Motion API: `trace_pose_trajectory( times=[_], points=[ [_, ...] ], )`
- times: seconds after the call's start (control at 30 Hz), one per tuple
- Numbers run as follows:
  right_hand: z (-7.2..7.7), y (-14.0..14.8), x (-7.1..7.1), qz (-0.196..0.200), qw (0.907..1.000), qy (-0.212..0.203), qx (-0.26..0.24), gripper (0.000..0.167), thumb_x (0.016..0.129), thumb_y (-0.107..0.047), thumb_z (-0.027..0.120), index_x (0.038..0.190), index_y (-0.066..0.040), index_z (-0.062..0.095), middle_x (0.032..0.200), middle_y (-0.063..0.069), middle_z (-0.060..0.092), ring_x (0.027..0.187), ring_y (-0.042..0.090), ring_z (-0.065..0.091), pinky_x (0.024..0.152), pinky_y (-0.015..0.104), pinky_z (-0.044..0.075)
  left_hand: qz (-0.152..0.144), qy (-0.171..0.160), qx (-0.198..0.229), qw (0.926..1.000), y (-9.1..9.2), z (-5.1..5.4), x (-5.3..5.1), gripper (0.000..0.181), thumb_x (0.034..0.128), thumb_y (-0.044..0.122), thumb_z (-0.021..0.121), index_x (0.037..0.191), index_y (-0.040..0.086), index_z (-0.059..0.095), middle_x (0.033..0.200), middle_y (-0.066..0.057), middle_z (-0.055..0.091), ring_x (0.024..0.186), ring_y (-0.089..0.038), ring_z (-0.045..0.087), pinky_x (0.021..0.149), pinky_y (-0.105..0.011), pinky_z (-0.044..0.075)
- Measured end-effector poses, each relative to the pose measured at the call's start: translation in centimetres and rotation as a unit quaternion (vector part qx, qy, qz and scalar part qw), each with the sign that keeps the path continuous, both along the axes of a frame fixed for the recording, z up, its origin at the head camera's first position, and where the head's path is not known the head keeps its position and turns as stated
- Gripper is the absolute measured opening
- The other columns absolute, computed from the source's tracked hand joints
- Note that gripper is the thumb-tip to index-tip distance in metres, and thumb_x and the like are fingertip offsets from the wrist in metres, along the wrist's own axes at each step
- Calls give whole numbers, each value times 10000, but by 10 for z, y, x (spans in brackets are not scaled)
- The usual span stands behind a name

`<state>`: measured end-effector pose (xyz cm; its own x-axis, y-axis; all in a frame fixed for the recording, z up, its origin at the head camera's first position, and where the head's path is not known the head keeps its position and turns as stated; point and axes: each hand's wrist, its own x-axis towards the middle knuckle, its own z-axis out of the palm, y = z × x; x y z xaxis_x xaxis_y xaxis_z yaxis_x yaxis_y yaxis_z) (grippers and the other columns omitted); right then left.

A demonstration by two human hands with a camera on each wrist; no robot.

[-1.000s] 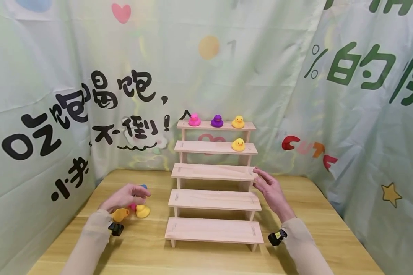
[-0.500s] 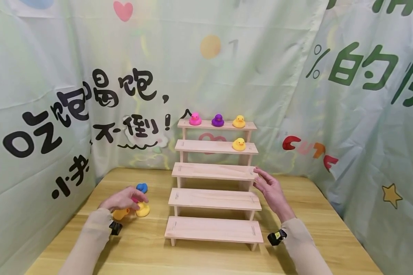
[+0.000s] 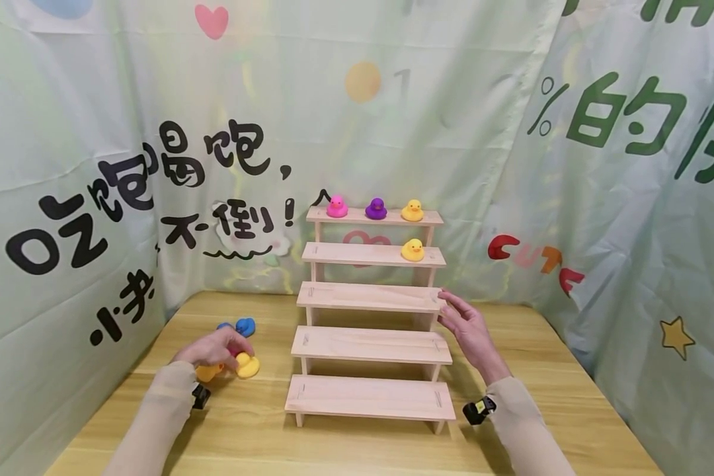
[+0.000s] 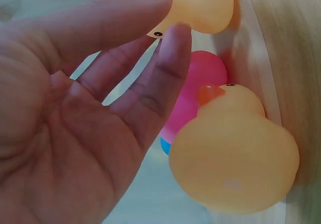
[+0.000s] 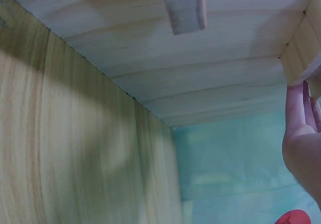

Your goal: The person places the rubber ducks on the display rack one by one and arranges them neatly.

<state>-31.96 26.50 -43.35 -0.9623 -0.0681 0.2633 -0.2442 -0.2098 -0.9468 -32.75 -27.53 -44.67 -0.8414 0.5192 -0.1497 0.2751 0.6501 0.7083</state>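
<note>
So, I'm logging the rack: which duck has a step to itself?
The yellow duck on the second step from the top; the pink duck, purple duck and other yellow duck share the top step.

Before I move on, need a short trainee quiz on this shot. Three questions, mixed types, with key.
1. Order: list what stands on the top step, left to right.
2. True or false: the right hand is at the bottom step.
3. Choice: what colour is the duck at the fingertips of the left hand? A) blue B) yellow C) purple

Key:
1. Pink duck, purple duck, yellow duck.
2. False: it is at the right end of the middle step.
3. B.
</note>
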Motion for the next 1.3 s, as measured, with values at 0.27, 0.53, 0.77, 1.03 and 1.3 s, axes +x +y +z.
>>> trace_pose_trajectory(
  times=[0.27, 0.53, 0.77, 1.03, 1.3],
  points=[
    [1, -1, -1, 12, 10000, -39, -35, 460, 1004, -152, 559, 1406, 49, 461, 1479, -4, 402, 1182, -17, 559, 936, 221, 524, 163, -81, 200, 9996, 0, -3, 0, 311, 762, -119, 693, 1062, -40, 707, 957, -134, 716, 791, -210, 619, 634, -381, 579],
    [3, 0, -1, -22, 10000, -68, -41, 433, 1001, -150, 566, 1390, 24, 494, 1492, 10, 391, 1177, -17, 560, 933, 220, 526, 88, -119, 463, 9988, -2, -3, -1, 297, 805, -111, 664, 1101, -80, 677, 989, -175, 720, 783, -200, 658, 652, -372, 589],
    [0, 0, 0, -12, 10000, -35, -43, 440, 997, -155, 574, 1391, 25, 494, 1443, -45, 431, 1180, -18, 559, 938, 226, 525, 200, -147, 537, 9983, -3, -2, 1, 285, 805, -83, 679, 1086, -40, 697, 988, -150, 723, 756, -217, 656, 652, -406, 587],
    [-2, -2, -1, 10, 10000, 80, -49, 436, 997, -156, 574, 1382, 35, 496, 1389, -94, 470, 1180, -14, 558, 924, 222, 531, 548, -287, 688, 9957, -5, 3, 6, 352, 808, 10, 732, 1150, -41, 668, 1042, -151, 699, 794, -230, 652, 695, -429, 583],
    [-2, 0, 0, 52, 9998, 101, -162, 399, 998, -121, 565, 1370, 18, 521, 1339, -138, 517, 1160, -10, 573, 915, 223, 535, 717, 185, 942, 9928, -2, 9, 2, 443, 886, 187, 724, 1250, -43, 619, 1148, -168, 690, 903, -201, 661, 788, -357, 572]
  ],
)
